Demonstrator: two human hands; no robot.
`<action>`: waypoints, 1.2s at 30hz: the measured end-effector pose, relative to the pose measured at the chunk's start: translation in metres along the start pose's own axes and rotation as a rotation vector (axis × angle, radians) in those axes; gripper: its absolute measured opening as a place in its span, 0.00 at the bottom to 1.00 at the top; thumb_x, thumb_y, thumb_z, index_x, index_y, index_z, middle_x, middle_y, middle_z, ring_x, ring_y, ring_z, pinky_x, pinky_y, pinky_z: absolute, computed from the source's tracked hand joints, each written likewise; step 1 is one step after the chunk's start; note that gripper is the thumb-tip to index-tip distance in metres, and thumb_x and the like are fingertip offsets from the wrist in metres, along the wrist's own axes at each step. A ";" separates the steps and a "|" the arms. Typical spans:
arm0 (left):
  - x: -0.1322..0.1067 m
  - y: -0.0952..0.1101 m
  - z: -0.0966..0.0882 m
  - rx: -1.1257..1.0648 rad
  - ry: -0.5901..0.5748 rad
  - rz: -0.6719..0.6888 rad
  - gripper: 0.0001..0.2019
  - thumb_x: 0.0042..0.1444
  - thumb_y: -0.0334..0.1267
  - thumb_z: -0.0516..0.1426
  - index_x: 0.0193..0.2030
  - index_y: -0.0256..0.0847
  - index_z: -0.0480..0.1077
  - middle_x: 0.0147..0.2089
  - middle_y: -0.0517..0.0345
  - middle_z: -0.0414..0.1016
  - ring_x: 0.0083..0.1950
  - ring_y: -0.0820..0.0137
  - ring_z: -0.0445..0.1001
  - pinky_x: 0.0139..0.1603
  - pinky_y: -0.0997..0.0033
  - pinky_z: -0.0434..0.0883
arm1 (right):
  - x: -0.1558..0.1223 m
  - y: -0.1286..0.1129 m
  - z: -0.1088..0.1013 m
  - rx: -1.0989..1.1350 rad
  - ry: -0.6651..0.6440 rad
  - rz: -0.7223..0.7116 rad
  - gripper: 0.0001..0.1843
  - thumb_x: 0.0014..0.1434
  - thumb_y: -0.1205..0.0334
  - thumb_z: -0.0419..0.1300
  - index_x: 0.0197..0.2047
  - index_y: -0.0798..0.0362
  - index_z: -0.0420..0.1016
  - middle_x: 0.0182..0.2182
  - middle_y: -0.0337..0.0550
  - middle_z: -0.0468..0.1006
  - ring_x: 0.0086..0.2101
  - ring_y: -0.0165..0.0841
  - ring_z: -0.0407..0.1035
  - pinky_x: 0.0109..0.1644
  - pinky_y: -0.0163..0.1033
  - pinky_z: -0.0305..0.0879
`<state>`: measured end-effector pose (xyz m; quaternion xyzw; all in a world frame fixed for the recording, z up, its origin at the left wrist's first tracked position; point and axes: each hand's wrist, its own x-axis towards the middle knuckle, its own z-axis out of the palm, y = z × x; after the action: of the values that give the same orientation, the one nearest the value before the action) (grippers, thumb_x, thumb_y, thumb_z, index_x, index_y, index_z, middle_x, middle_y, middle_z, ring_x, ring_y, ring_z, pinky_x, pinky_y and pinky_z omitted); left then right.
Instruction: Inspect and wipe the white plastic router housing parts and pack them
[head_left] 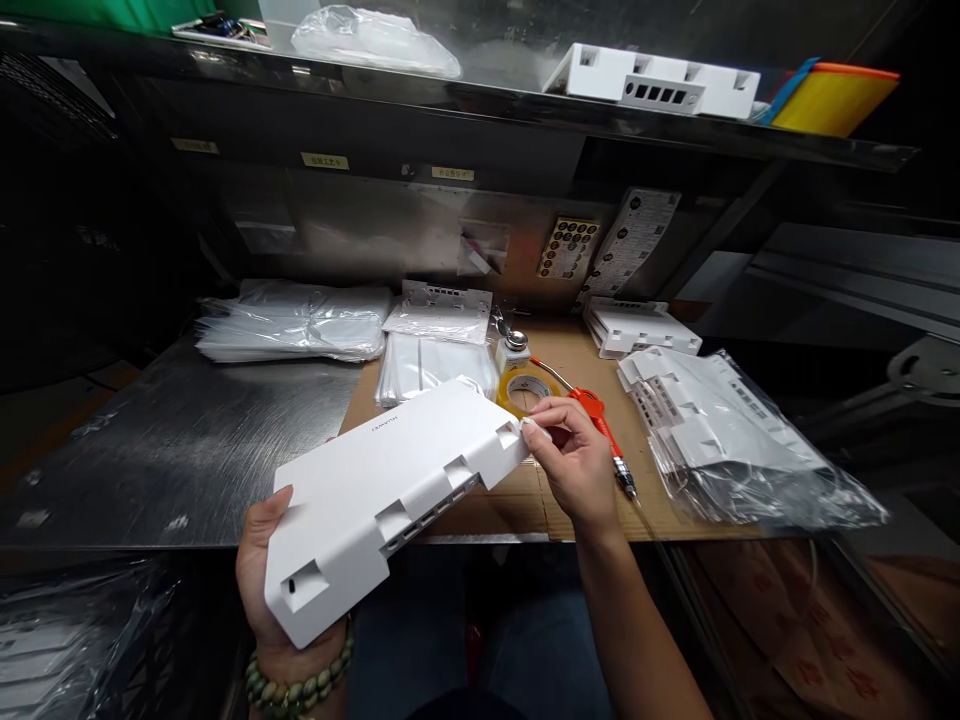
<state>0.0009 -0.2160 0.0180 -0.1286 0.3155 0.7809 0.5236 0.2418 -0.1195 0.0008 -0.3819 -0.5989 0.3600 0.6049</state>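
A white plastic router cover (390, 460) marked HUAWEI is held tilted above the table's front edge, its row of port openings toward me. My left hand (271, 570) grips its lower left end, thumb on the top face and the other fingers hidden beneath. At the far right corner, my right hand (574, 455) pinches a small white cloth-like piece (535, 430) against the cover. Just beyond that hand lie a roll of yellow tape (525, 384) and a red-handled air blow gun (600, 415). A small white bottle with a metal top (514, 350) stands behind the tape.
Clear plastic bags (296, 320) are stacked at the back left, with more bags (435, 368) in the middle. Bagged white covers (720, 425) lie at right, near stacked covers (645, 328). Cardboard (491, 508) lines part of the metal table. Another cover (660, 80) rests on the overhead shelf.
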 end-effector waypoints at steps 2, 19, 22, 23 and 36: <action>-0.003 0.000 0.005 0.041 0.097 -0.027 0.24 0.62 0.38 0.51 0.64 0.41 0.70 0.37 0.51 0.87 0.36 0.52 0.86 0.57 0.45 0.79 | -0.004 -0.001 0.000 -0.041 0.031 -0.012 0.05 0.62 0.58 0.68 0.36 0.50 0.80 0.46 0.47 0.74 0.46 0.38 0.74 0.42 0.41 0.77; -0.013 -0.012 0.006 0.102 -0.137 0.089 0.25 0.66 0.34 0.45 0.69 0.32 0.62 0.37 0.47 0.85 0.40 0.51 0.86 0.55 0.45 0.79 | -0.030 -0.020 0.025 -0.516 0.033 -0.378 0.04 0.63 0.68 0.67 0.41 0.51 0.82 0.40 0.45 0.73 0.42 0.37 0.71 0.48 0.47 0.71; -0.015 -0.013 0.007 0.091 -0.136 0.078 0.25 0.66 0.33 0.46 0.69 0.33 0.62 0.38 0.49 0.86 0.38 0.53 0.85 0.56 0.45 0.79 | -0.034 -0.020 0.029 -0.446 -0.031 -0.347 0.05 0.62 0.68 0.67 0.41 0.50 0.82 0.40 0.44 0.73 0.42 0.36 0.71 0.47 0.45 0.71; -0.015 -0.013 0.008 0.096 -0.116 0.074 0.25 0.66 0.33 0.46 0.68 0.34 0.63 0.38 0.49 0.86 0.35 0.55 0.85 0.55 0.46 0.80 | -0.036 -0.022 0.030 -0.401 -0.068 -0.336 0.05 0.62 0.68 0.67 0.41 0.50 0.83 0.40 0.44 0.73 0.41 0.35 0.71 0.47 0.44 0.71; -0.014 -0.032 0.009 0.074 -0.191 0.177 0.22 0.64 0.39 0.54 0.63 0.38 0.72 0.51 0.48 0.84 0.60 0.47 0.78 0.65 0.42 0.72 | -0.068 -0.035 0.059 -0.250 -0.169 -0.304 0.07 0.60 0.71 0.68 0.42 0.52 0.82 0.39 0.44 0.72 0.40 0.33 0.72 0.45 0.39 0.71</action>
<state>0.0373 -0.2125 0.0211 -0.0059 0.3030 0.8207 0.4845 0.1802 -0.1945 0.0011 -0.3277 -0.7383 0.2185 0.5476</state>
